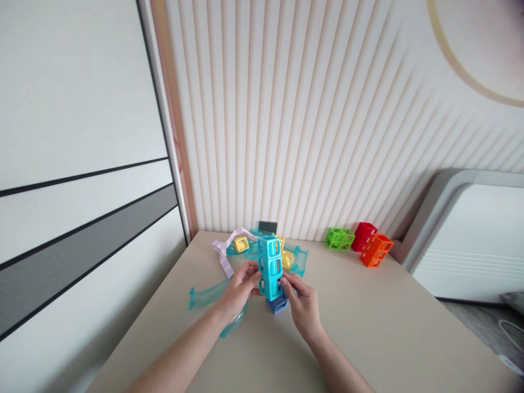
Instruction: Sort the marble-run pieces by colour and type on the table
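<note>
Between my two hands stands a column of light blue hollow cube blocks (pixel 270 267), stacked one above another. My left hand (pixel 240 288) grips the column low on its left side, fingers behind and thumb in front. On the lower right, my right hand (pixel 301 301) pinches the same column with thumb and fingers. A dark blue cube block (pixel 278 304) shows just below the column, partly hidden by it; whether the two are joined I cannot tell. Translucent teal track pieces (pixel 210 295) lie to the left, some behind my left hand and forearm.
Behind the column lie more teal track pieces (pixel 301 258), yellow cube blocks (pixel 241 244), a lilac zigzag piece (pixel 223 256) and a dark flat box (pixel 268 227) by the wall. Green (pixel 339 238), red (pixel 363 236) and orange blocks (pixel 375 251) stand at the back right of the table (pixel 360 316).
</note>
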A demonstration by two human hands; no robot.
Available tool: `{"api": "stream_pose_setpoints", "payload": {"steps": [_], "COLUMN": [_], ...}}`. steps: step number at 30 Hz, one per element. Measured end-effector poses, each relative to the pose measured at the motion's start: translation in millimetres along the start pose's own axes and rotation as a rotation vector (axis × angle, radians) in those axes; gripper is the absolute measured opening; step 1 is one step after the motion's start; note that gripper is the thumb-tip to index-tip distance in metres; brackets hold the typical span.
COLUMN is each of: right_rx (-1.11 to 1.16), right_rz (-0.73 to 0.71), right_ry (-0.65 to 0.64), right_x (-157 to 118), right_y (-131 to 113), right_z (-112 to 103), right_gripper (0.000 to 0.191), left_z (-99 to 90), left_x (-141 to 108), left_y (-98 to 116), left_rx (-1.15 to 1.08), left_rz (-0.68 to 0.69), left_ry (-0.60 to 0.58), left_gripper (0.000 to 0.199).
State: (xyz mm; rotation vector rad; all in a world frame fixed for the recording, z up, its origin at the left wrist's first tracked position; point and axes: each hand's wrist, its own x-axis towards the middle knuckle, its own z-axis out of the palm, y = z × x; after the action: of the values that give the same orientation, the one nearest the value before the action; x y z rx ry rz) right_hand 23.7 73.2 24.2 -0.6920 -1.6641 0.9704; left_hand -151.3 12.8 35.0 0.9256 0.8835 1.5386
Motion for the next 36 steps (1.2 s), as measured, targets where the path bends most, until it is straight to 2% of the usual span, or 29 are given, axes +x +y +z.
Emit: {"api": "stream_pose_setpoints", "payload": {"steps": [5,8,11,15,18,25,30,36], "right_rx": [-0.017,0.004,0.053,0.221,0.311,0.182,0.12,0.112], "right_rz": [-0.056,-0.057,0.008,0.172,0.206,0.146,0.135,0.159], "right_ry": [0.002,-0.022,-0.02,-0.018,-0.022,0.001,-0.031,0.013], "right_x": [-3.9,-4.9,-4.6,-3.8,-3.2,0.4,3.2,3.4], "right_y": [-4.9,-6.0,-4.2,-1.1,-0.6,0.9,-7.4,-9.8], "right_z": [4.6,5.7,5.4,6.5,8.1,1.5,-2.1,-3.0], "right_gripper": [0.023,0.024,0.025,0.032,0.034,0.054,0.051,0.048], "left_z": [1.1,0.1,-0.3,1.1,1.4,3.2,10.5,9.0], "left_x": [1.0,0.2,-1.5,-3.5,-3.5,-4.9,-10.5,-10.5], "left_y": [-5.2,-5.8,-4.4,-2.6,-2.6,1.2,8.7,1.5], "left_rx": [-0.03,-0.059,-0.02,0.01,-0.003,0.036,0.051,0.049], "left_rz": [-0.034,-0.038,-0.022,-0.02,-0.024,-0.025,-0.024,-0.011], "left_ry": [0.054,0.017,-0.041,-0.096,-0.122,-0.13,-0.179,-0.234], "left_gripper": [0.054,0.059,0.058,0.055,0.051,0.056,0.067,0.063]}}
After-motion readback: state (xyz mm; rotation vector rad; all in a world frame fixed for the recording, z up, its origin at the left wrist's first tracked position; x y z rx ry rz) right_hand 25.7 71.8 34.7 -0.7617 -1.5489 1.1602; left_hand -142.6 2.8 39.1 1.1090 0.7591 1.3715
